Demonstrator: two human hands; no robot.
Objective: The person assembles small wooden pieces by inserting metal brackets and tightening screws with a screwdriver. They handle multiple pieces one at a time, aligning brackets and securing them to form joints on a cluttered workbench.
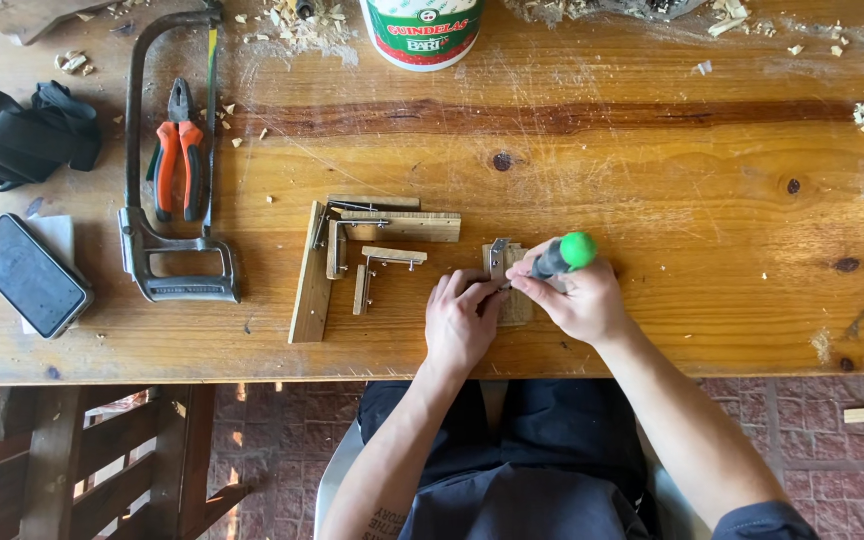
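Note:
My right hand (584, 300) grips a screwdriver (564, 255) with a black shaft grip and a green ball end, its tip angled down to the left. My left hand (462, 315) presses on a small wooden block (515, 300) and pinches at the screwdriver tip. A small metal angle bracket (497, 252) stands on the far edge of that block. To the left lie several wooden strips (310, 275) with metal brackets (335, 245) fixed at their corners.
A hacksaw (167, 160) and orange-handled pliers (178, 155) lie at the left, with a black phone (28, 275) and a black strap (37, 135) beyond. A white bucket (422, 30) stands at the far edge. Wood chips litter the wooden table (652, 180).

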